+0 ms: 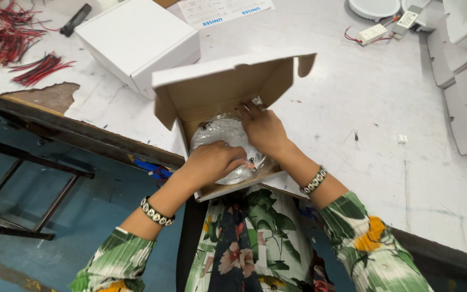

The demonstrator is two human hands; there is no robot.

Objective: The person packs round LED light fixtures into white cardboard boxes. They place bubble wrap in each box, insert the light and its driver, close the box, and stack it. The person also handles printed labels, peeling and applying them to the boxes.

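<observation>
Both hands press a round, plastic-wrapped light fitting (224,141) into an open cardboard box (228,86) overhanging the table edge (109,141), left hand (212,161) curled over its near rim, right hand (263,128) flat on its far side; uneven pressure could tip the box floorward.

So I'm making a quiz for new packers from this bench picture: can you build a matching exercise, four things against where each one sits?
Things:
1. round bagged light fitting
2. closed white box
3. red wire bundles
4. small white driver unit

Places:
A. far left of the table
B. inside the open carton, under both hands
C. far right, near a round white fixture
D. just behind and left of the open carton

Pairs: 1-B, 2-D, 3-A, 4-C
</observation>
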